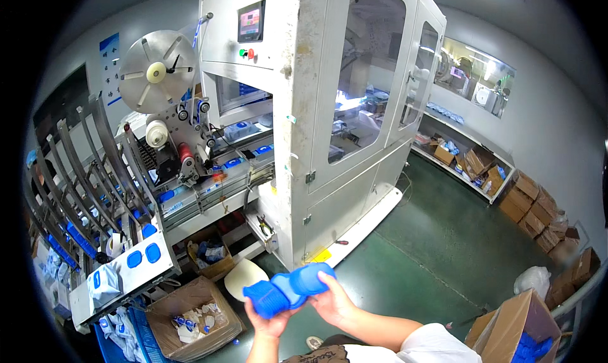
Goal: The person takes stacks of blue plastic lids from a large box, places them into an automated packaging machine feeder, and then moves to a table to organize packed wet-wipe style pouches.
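Note:
Low in the view, both my hands hold stacked blue plastic lids. The left stack (pixel 266 298) shows ridged layered edges, and my left hand (pixel 272 325) grips it from below. My right hand (pixel 334 303) has its fingers wrapped round the right end of the lids (pixel 309 279), where smooth rounded faces show. The two stacks meet in the middle. To their left, a white machine ledge (pixel 142 271) bears two loose blue lids (pixel 144 256) and a white-and-blue soft pack (pixel 105 285).
Curved metal rails (pixel 69 173) hold blue lids at the left. A film reel (pixel 157 72) and conveyor (pixel 218 181) lead into a tall white machine cabinet (pixel 297 116). A carton of scraps (pixel 218 337) sits below, another carton with blue lids (pixel 506 331) at the right.

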`<state>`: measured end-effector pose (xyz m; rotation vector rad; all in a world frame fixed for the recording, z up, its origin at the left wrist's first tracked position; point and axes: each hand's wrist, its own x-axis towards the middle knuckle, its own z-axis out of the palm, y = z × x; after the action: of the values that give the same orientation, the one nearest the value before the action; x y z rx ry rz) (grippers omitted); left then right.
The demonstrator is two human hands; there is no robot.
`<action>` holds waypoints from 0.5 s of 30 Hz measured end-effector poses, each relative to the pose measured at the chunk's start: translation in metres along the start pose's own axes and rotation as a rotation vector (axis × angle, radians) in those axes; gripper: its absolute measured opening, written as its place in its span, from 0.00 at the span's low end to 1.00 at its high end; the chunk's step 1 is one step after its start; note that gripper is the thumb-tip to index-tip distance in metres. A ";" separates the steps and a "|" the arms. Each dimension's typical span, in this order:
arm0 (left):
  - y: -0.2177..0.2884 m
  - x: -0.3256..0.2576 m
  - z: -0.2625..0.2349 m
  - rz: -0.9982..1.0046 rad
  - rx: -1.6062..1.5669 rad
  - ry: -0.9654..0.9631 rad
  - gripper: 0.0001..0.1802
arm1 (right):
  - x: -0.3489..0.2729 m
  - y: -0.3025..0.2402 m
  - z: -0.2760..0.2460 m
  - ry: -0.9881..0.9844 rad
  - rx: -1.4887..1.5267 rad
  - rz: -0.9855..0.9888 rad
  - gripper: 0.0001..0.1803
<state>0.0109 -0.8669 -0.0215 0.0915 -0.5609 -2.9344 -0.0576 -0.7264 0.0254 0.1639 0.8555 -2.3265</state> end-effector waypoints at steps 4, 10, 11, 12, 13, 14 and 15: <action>0.014 -0.001 -0.003 0.098 -0.042 0.009 0.41 | 0.027 0.002 0.003 -0.087 0.082 0.218 0.31; 0.048 -0.034 -0.047 0.265 0.028 0.108 0.36 | 0.058 0.013 0.022 -0.231 0.014 0.280 0.29; 0.051 -0.037 -0.047 0.288 0.072 0.112 0.37 | 0.063 0.020 0.026 -0.172 -0.010 0.253 0.31; 0.054 -0.041 -0.046 0.310 0.114 0.120 0.37 | 0.070 0.031 0.027 -0.168 -0.012 0.255 0.32; 0.057 -0.043 -0.051 0.334 0.130 0.133 0.38 | 0.079 0.043 0.028 -0.163 -0.018 0.254 0.33; 0.062 -0.046 -0.057 0.368 0.148 0.153 0.39 | 0.086 0.055 0.030 -0.158 -0.024 0.253 0.34; 0.069 -0.050 -0.063 0.411 0.169 0.174 0.41 | 0.089 0.066 0.040 -0.173 -0.065 0.246 0.34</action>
<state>0.0748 -0.9448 -0.0530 0.2203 -0.7032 -2.4508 -0.0826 -0.8364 -0.0079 0.0365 0.7775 -2.0483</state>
